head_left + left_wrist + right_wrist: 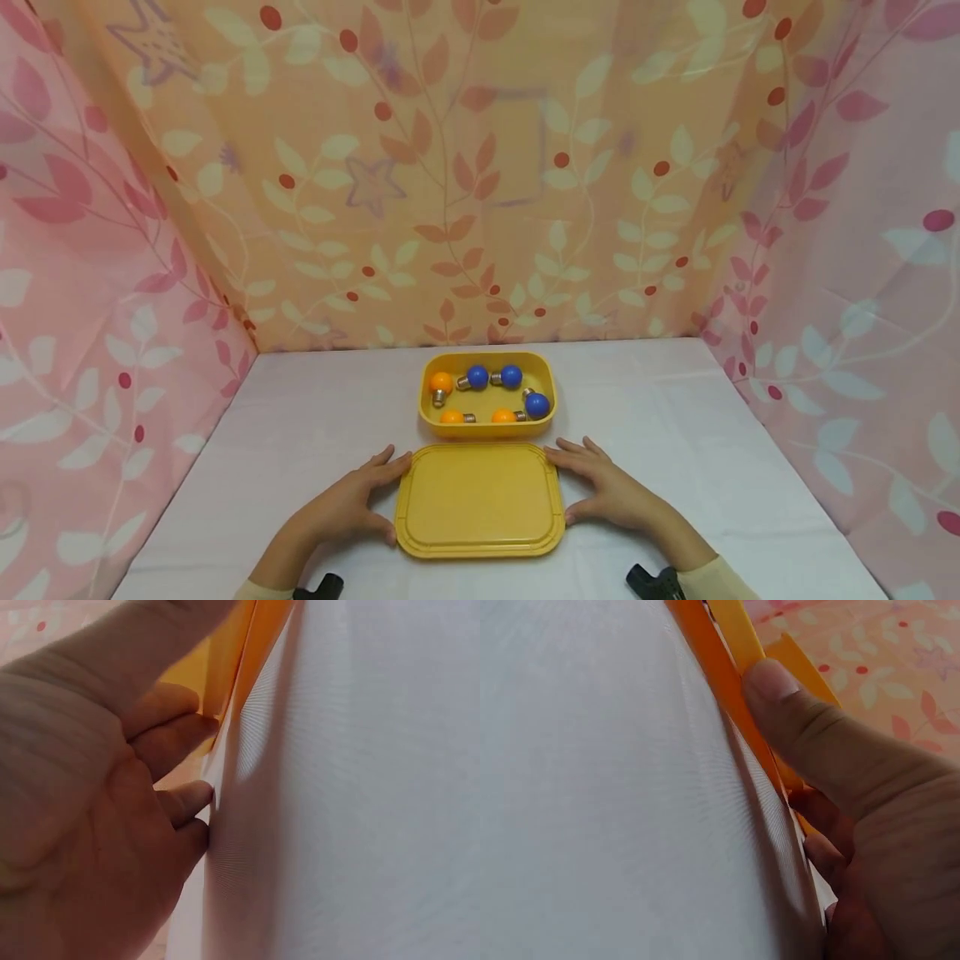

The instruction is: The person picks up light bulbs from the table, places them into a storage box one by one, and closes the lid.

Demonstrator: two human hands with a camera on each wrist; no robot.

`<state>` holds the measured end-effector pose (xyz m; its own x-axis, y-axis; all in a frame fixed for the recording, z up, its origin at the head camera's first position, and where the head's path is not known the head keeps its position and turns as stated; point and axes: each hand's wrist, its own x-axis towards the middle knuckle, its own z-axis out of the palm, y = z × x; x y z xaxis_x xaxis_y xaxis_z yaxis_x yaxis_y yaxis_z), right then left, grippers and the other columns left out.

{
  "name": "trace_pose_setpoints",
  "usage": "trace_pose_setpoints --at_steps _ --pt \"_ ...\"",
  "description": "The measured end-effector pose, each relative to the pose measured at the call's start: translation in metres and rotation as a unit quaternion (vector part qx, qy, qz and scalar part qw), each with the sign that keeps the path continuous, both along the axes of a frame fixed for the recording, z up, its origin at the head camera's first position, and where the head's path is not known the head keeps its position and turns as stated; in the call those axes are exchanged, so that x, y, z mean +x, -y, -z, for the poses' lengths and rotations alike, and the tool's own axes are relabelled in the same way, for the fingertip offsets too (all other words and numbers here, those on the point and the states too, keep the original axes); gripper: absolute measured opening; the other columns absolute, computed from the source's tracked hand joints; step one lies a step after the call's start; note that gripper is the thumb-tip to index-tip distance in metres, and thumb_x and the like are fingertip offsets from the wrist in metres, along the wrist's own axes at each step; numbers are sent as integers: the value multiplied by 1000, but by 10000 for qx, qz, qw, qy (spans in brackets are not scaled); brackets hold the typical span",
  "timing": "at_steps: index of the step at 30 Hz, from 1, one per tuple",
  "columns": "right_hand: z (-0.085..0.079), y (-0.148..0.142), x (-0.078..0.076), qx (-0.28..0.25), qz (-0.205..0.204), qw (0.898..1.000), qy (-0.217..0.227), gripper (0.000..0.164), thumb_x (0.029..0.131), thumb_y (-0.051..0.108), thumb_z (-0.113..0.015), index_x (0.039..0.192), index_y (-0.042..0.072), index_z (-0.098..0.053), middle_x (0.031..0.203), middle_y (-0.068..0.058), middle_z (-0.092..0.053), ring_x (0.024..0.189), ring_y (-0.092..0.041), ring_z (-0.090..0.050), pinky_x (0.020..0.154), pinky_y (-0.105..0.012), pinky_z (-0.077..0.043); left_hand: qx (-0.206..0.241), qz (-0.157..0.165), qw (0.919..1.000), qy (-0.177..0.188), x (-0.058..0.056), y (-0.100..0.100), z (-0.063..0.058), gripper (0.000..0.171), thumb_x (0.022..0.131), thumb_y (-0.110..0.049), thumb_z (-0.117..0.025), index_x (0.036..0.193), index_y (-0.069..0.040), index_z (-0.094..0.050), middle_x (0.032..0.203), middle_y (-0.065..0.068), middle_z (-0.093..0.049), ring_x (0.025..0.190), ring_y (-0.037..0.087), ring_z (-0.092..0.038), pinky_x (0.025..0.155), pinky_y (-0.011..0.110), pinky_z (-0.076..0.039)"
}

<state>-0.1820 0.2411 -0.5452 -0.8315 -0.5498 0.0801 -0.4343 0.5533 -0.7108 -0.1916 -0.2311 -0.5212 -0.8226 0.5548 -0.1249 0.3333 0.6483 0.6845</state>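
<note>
A yellow rounded-rectangle lid (480, 500) lies in front of the yellow box (487, 430) in the head view. My left hand (363, 496) touches the lid's left side, its thumb near the front corner and fingers spread toward the back one. On the opposite side my right hand (607, 492) touches the lid the same way; in the right wrist view its thumb (772, 682) presses against the yellow edge. Inside the box lie three blue light bulbs (512, 377) and three orange light bulbs (441, 383), all with metal screw bases.
White cloth (315, 400) covers the table. A patterned orange curtain (480, 250) hangs behind it, with pink patterned curtains (90, 333) along both sides. Black wrist straps (656, 582) show at the bottom of the head view.
</note>
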Motion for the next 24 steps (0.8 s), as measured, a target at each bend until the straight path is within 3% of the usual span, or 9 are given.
trace_pose_setpoints --at_steps 6,9,13,19,24 --pt "-2 -5 1 -281 27 9995 115 90 73 49 -87 152 26 -51 158 6 -48 153 -32 -32 124 -45 2 298 30 9994 142 1 0 -2 110 63 -54 -89 158 -27 -41 166 11 -31 155 38 -23 120 66 -22" --pt "-6 -6 2 -418 153 9987 240 90 73 46 -88 152 26 -51 158 0 -48 152 -39 -31 125 -53 -5 331 -3 9994 125 2 0 -4 109 64 -54 -89 158 -29 -41 166 7 -34 155 33 -27 120 63 -24" --pt "-13 -8 3 -554 469 9957 574 89 73 43 -89 152 30 -51 158 2 -47 154 -47 -21 121 -69 -10 433 -73 9990 -9 0 -2 -7 109 64 -53 -88 159 -29 -40 165 -2 -35 154 28 -30 120 59 -26" --pt "-16 -10 3 -895 535 9919 731 84 76 35 -90 151 29 -53 158 2 -48 153 -50 -20 119 -72 -11 713 -154 9973 36 -1 -3 -9 106 67 -49 -89 159 -29 -39 164 -6 -36 153 30 -32 119 58 -29" --pt "-15 -12 5 -982 519 9915 676 82 77 33 -90 150 28 -54 156 4 -50 152 -46 -26 120 -69 -13 1033 30 9946 83 1 -2 -4 100 73 -41 -88 159 -24 -40 163 -2 -37 151 33 -33 120 28 -32"
